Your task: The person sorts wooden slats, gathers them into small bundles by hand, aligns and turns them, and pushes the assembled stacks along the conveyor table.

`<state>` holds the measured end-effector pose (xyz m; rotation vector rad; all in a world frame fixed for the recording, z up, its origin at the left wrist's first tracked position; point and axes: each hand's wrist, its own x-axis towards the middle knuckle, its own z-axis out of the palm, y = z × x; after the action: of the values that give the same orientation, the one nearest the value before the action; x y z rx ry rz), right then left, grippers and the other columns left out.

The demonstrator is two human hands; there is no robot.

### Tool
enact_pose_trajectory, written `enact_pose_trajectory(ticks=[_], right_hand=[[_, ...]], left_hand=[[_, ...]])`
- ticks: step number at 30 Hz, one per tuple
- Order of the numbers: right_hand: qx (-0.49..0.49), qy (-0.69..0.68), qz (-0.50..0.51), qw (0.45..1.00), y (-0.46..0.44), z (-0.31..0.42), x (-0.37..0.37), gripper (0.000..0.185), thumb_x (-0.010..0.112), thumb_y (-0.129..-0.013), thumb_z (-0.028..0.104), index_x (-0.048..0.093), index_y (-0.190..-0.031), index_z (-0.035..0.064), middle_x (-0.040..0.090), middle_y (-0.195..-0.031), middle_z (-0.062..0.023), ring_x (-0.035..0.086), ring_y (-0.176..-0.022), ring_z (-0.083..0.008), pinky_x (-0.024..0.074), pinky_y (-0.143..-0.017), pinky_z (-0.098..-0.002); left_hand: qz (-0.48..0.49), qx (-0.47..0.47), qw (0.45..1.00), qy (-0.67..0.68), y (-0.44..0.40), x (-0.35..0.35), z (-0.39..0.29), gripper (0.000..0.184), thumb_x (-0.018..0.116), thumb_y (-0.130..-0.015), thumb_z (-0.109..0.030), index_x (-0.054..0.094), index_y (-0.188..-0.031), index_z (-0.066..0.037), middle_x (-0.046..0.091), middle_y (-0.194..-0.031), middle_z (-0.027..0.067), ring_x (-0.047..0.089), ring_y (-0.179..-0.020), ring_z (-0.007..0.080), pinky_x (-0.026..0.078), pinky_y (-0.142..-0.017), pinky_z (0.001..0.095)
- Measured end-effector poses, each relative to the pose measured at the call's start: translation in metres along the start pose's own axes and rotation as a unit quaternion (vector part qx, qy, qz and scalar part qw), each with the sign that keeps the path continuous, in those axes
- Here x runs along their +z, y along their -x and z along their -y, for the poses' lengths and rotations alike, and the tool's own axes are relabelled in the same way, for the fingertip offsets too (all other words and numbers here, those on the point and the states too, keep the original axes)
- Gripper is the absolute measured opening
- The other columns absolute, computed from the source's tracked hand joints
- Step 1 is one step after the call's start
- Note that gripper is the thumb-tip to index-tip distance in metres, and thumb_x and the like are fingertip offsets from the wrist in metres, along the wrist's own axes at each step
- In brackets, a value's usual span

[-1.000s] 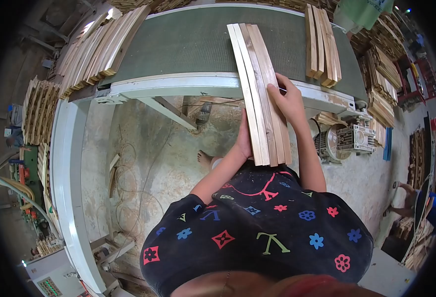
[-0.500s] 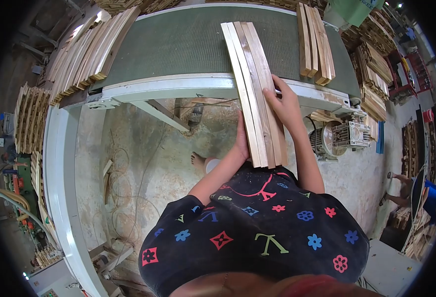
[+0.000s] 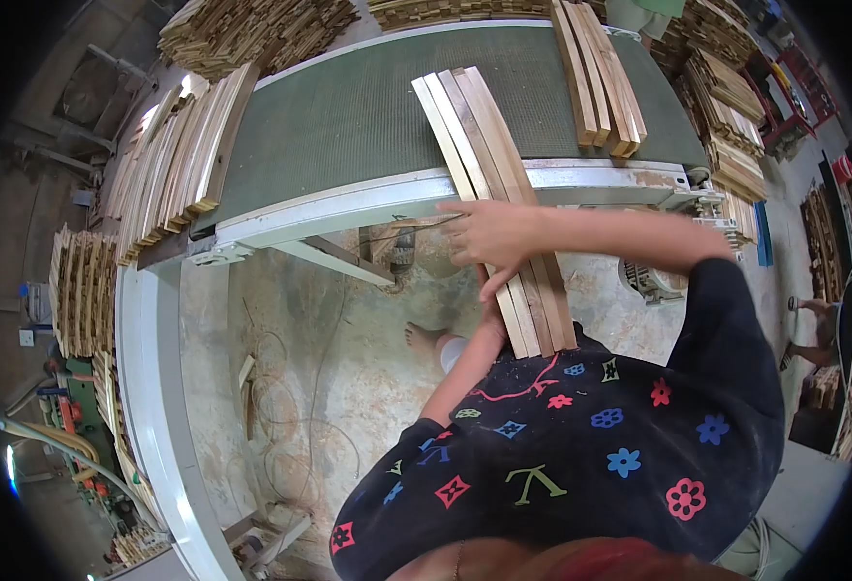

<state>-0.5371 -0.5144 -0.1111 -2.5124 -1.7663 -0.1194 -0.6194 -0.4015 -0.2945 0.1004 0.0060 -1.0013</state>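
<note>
A bundle of several wooden strips (image 3: 501, 165) lies side by side, slanting from the green conveyor belt over its metal edge to my shirt front. My left hand (image 3: 491, 327) holds the bundle low on its left side; the strips hide part of its fingers. Across the top of the strips reaches my right hand (image 3: 489, 237), palm side toward the wood. Its fingers are spread past the bundle's left edge, and the thumb points down toward my left hand.
The green belt (image 3: 349, 116) has a pale metal side rail (image 3: 339, 208). A row of strips (image 3: 189, 160) sits at its left end, and another group (image 3: 595, 82) at the right. A motor (image 3: 654, 279) is below. Cables lie on the floor. People are partly visible at right.
My right hand has moved from the bundle's right side across to its left edge. The bundle has shifted slightly in view, and the camera view has turned a little. My left hand stays on the strips.
</note>
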Motion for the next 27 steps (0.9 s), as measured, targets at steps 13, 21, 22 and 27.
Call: enact_pose_trajectory(ticks=[13,21,22,27], right_hand=[[0.387,0.130,-0.072,0.910,0.001,-0.012,-0.091,0.070,0.049,-0.087,0.073,0.056,-0.102,0.0055,0.065,-0.075,-0.0109,0.066,-0.077,-0.0274,0.0524,-0.069,-0.0415],[0.601,-0.169,-0.283,0.729,0.112,-0.060,-0.046,0.060,0.050,-0.100,0.049,0.046,-0.130,-0.0022,0.067,-0.099,-0.0196,0.067,-0.090,-0.0296,0.0539,-0.076,-0.0389],[0.596,-0.197,-0.315,0.712,0.126,-0.061,-0.018,0.059,0.051,-0.100,0.048,0.047,-0.131,-0.0022,0.066,-0.103,-0.0197,0.067,-0.091,-0.0281,0.0539,-0.076,-0.0383],[0.604,-0.348,-0.380,0.609,0.125,-0.044,-0.001,0.054,0.057,-0.098,0.044,0.054,-0.129,-0.0007,0.068,-0.105,-0.0147,0.067,-0.088,-0.0207,0.0547,-0.074,-0.0354]], left_hand=[[-0.017,-0.032,0.998,-0.047,-0.003,0.023,0.004,0.099,0.045,-0.086,-0.077,0.031,-0.150,-0.003,0.050,-0.140,0.0218,0.054,-0.123,0.0385,0.045,-0.103,0.0551],[0.013,-0.022,0.997,-0.073,-0.003,0.052,0.001,0.094,0.043,-0.089,-0.075,0.033,-0.151,-0.005,0.044,-0.147,0.0195,0.046,-0.134,0.0381,0.039,-0.111,0.0506],[0.012,-0.030,0.998,-0.061,-0.003,0.049,0.001,0.092,0.040,-0.090,-0.075,0.033,-0.151,-0.005,0.044,-0.148,0.0190,0.042,-0.137,0.0379,0.036,-0.114,0.0486],[-0.005,-0.034,0.997,-0.075,-0.010,0.049,-0.002,0.091,0.036,-0.091,-0.075,0.034,-0.150,-0.006,0.046,-0.145,0.0205,0.047,-0.133,0.0346,0.038,-0.113,0.0480]])
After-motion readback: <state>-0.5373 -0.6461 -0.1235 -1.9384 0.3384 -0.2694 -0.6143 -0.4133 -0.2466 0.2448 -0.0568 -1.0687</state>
